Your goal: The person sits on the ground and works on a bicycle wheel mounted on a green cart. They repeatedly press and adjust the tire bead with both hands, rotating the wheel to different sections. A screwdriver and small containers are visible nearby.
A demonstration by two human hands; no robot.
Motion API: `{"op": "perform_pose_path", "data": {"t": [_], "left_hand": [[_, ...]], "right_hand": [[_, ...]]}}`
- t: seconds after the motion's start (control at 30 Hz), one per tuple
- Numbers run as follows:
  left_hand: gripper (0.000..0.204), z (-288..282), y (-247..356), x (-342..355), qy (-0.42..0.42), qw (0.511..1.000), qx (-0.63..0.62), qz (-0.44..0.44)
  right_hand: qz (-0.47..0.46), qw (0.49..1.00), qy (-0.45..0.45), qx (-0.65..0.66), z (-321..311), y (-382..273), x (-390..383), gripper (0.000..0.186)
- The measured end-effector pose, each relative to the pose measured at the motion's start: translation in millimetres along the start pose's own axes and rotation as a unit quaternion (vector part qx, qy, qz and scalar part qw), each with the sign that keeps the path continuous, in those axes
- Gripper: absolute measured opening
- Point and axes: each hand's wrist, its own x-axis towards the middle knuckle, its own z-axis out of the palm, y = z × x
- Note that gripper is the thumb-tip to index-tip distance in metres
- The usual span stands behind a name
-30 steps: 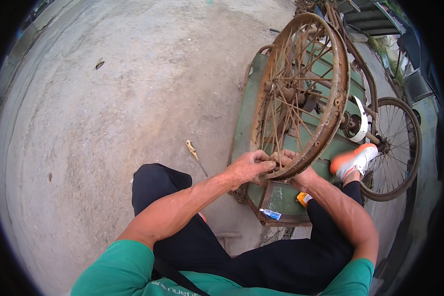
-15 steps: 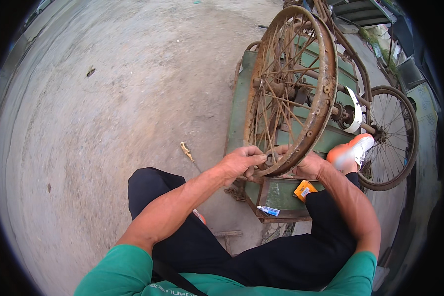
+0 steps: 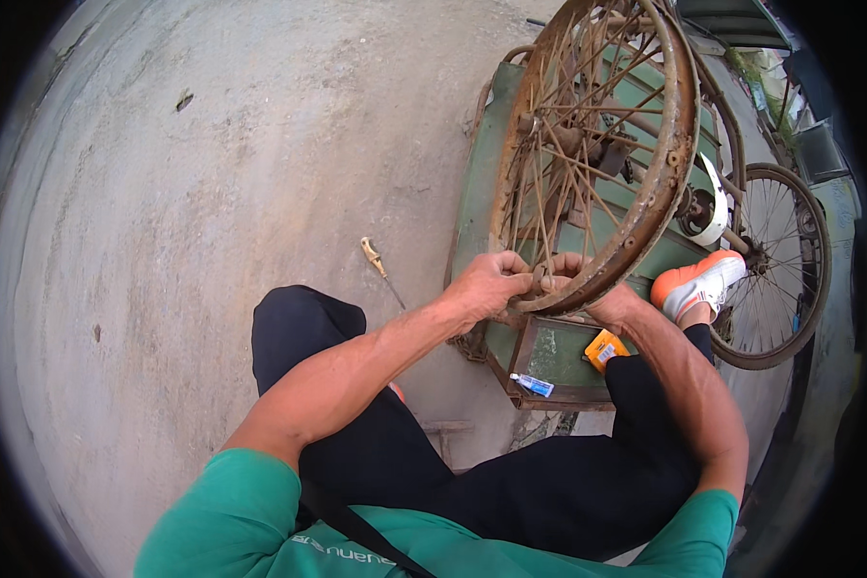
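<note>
A rusty, tyreless spoked wheel (image 3: 682,144) stands upright before me, its lower rim between my hands. My left hand (image 3: 496,286) is closed at the near left side of the rim, thumb and fingers pinched among the spoke ends. My right hand (image 3: 615,304) reaches around the rim from the right; its fingertips come through the spokes and meet those of the left. Between the fingertips is a small dull-grey piece (image 3: 540,274), too covered to name. The rim hides part of my right palm.
Under the wheel lies a green cart body (image 3: 472,207). A blue-white tube (image 3: 532,384) and an orange packet (image 3: 604,349) lie on its near panel. A screwdriver (image 3: 374,258) is on the concrete at left. Another spoked wheel with a tyre (image 3: 821,279) stands at right, beside my shoe (image 3: 698,284).
The view has shifted, so the wheel and cart sit higher and farther right. Both hands stay at the lower rim, and the fingertips of my right hand show more plainly through the spokes.
</note>
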Motion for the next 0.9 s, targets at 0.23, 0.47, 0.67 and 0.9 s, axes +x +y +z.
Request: {"op": "perform_pose_path", "data": {"t": [0.23, 0.47, 0.67, 0.9], "left_hand": [[0.031, 1, -6, -4, 0.011, 1.000, -0.020, 0.012], [0.030, 5, -3, -3, -0.001, 0.999, 0.042, 0.017], [0.028, 0, 1, -8, -0.015, 0.999, 0.031, 0.026], [0.030, 0, -1, -10, -0.017, 0.998, 0.034, 0.046]], "right_hand": [[-0.006, 0.996, 0.046, 0.081, 12, 15, 12, 0.035], [-0.009, 0.995, 0.084, 0.052, 12, 8, 6, 0.036], [0.004, 0.986, 0.048, 0.161, 14, 10, 5, 0.021], [0.006, 0.972, 0.037, 0.232, 6, 23, 1, 0.028]]}}
